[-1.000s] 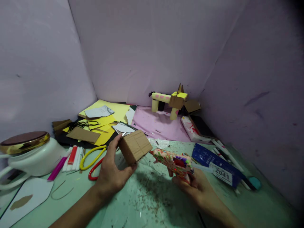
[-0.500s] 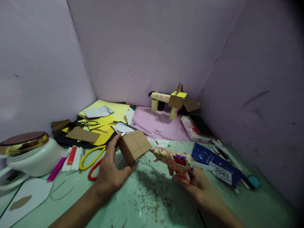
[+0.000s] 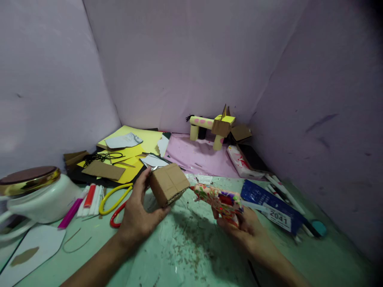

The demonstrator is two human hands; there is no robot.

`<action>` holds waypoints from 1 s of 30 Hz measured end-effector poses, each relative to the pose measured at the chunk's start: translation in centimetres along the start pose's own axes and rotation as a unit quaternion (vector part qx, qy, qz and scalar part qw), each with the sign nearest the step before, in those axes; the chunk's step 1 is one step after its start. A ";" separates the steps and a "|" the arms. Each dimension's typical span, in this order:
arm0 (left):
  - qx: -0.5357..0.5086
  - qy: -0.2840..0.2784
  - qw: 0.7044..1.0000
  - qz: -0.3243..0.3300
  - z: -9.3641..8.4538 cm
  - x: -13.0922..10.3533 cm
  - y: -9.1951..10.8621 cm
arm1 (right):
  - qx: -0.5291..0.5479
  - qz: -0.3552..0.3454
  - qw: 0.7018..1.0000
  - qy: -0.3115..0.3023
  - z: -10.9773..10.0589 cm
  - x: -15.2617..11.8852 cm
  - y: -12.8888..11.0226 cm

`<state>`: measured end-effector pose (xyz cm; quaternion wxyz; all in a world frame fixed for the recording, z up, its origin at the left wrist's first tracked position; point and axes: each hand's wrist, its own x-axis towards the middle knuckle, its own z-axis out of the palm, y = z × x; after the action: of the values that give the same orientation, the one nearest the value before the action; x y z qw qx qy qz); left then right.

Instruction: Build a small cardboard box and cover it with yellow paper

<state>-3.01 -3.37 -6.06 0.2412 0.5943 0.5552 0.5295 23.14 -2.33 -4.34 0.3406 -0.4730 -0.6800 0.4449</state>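
Observation:
My left hand (image 3: pixel 142 211) grips a small brown cardboard box (image 3: pixel 170 183) by its left side and lower edge, holding it tilted above the table. In my right hand (image 3: pixel 242 229) is a glue gun (image 3: pixel 220 201) with a colourful flower pattern. Its nozzle points left and is at the box's right edge; I cannot tell whether the two touch. A pale glue stick comes out of the gun's back end. Scissors with yellow and red handles (image 3: pixel 115 199) lie just left of my left hand, their blades hidden.
Behind stands a yellow paper-roll animal (image 3: pixel 203 121) with pink spots and a cardboard head. Paper sheets (image 3: pixel 149 139) and cardboard scraps (image 3: pixel 103 170) are piled back left. A white pot (image 3: pixel 44 199) and markers (image 3: pixel 95 201) are at left, a blue pouch (image 3: pixel 266 205) at right.
The whole view has shifted very slightly. Both hands keep their hold on the box and the glue gun, with the nozzle staying at the box's edge.

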 end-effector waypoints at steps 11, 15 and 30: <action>-0.174 -0.099 0.974 -0.101 1.4 -0.4 0.5 | 0.000 0.075 0.988 0.133 0.2 2.3 1.9; -0.221 -0.148 0.958 -0.112 2.1 -1.1 0.3 | -0.207 0.087 0.966 0.129 0.1 2.3 2.0; -0.347 -0.126 0.912 -0.176 2.4 -1.2 1.2 | -0.202 -0.049 0.958 0.198 0.6 0.3 -0.7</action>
<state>-0.14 -4.07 -6.22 0.5898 0.4277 0.3969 0.5583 22.27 -2.28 -3.95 0.3875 -0.5765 -0.6968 0.1787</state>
